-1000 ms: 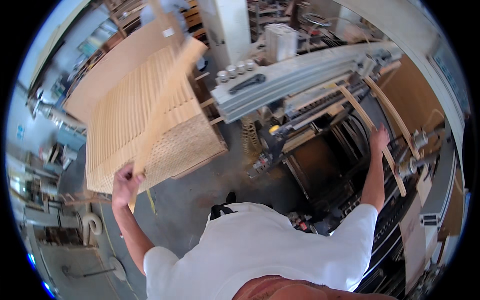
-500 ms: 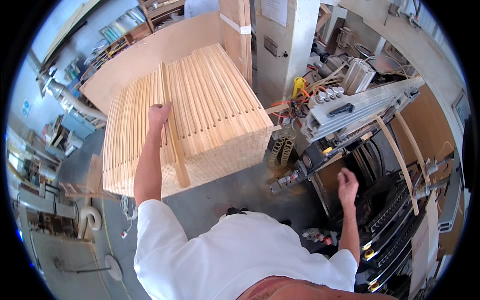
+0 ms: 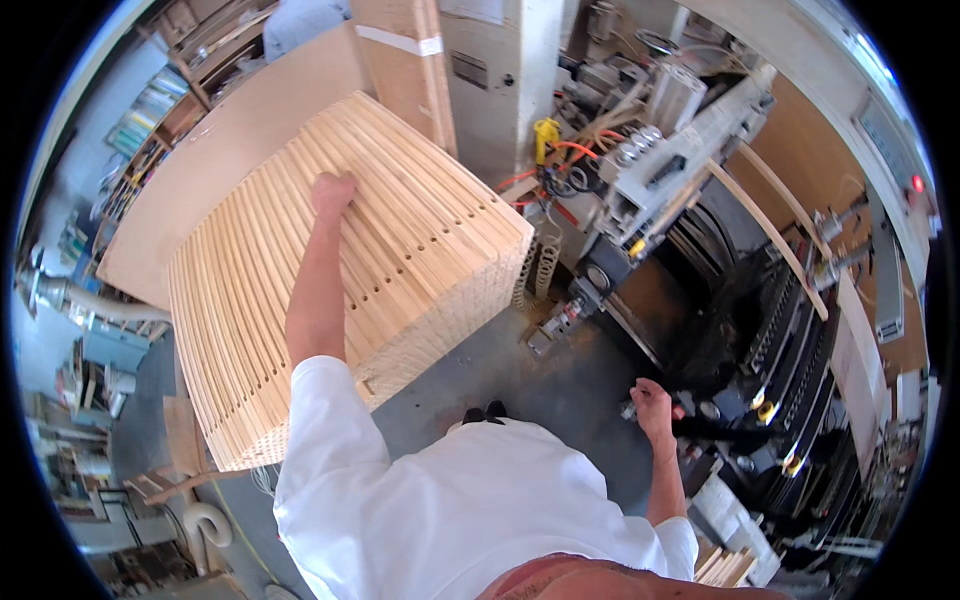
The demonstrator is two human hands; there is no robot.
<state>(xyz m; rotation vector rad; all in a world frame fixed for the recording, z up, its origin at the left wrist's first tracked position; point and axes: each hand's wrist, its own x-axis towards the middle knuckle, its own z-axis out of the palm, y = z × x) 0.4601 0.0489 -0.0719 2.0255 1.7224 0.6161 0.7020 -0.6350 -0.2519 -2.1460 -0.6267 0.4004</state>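
A large block of pale wooden slats [image 3: 410,180] stands on the left, packed side by side, with a row of small dark holes near their near ends. On top of it my left hand [image 3: 332,192] is closed at a wooden slat, mostly hidden under my forearm; what looks like its near end [image 3: 368,386] juts past the block's front edge. My right hand [image 3: 652,408] hangs low in front of the machine on the right. Its fingers are curled in, and nothing shows in them.
A machine with black curved tracks [image 3: 800,370] fills the right side. Two curved wooden strips [image 3: 770,240] rest across it. A yellow air gun [image 3: 545,138] and coiled hoses hang by the grey column [image 3: 485,90]. Behind the block stands a curved brown board [image 3: 240,150].
My view has turned, and the block sits lower and further left in it. The slat that showed beside my left forearm is now mostly covered. My right hand has dropped closer to my body.
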